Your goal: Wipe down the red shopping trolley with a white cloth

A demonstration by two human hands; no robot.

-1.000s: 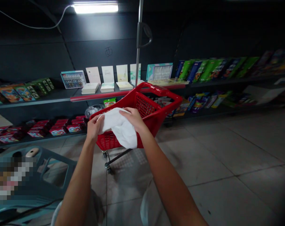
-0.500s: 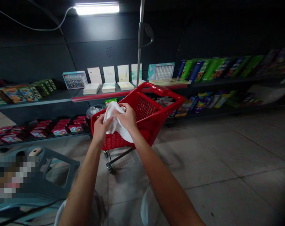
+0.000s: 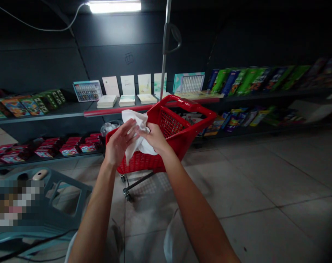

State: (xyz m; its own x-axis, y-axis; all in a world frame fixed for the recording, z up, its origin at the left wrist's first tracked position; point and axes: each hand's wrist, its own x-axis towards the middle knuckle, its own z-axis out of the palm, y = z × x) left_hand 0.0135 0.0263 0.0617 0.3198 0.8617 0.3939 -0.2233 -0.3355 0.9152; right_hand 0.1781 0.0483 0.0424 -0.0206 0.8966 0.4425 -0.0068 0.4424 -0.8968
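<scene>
A crumpled white cloth (image 3: 146, 147) hangs in front of the red shopping cart (image 3: 182, 140), its lower corners drooping. My right hand (image 3: 156, 138) is closed on the cloth from the right, thumb on top. My left hand (image 3: 118, 143) is on the cloth's left side with its fingers stretched out towards the right fingertips. Whether those fingers touch the cloth I cannot tell. The cloth hides part of the cart's front rim and basket.
Behind the cart runs a dark shelf with a red edge (image 3: 152, 108), holding books (image 3: 127, 86) and boxed sets. Red boxes (image 3: 69, 147) fill the lower shelf. A blue-grey plastic stool (image 3: 85, 190) stands at left, near black cables. A metal pole (image 3: 164, 69) rises behind the cart.
My left hand has released its pinch on the cloth and spread its fingers. The cloth has shifted upward, one corner now hanging lower left. My right hand has moved slightly right, still holding it.
</scene>
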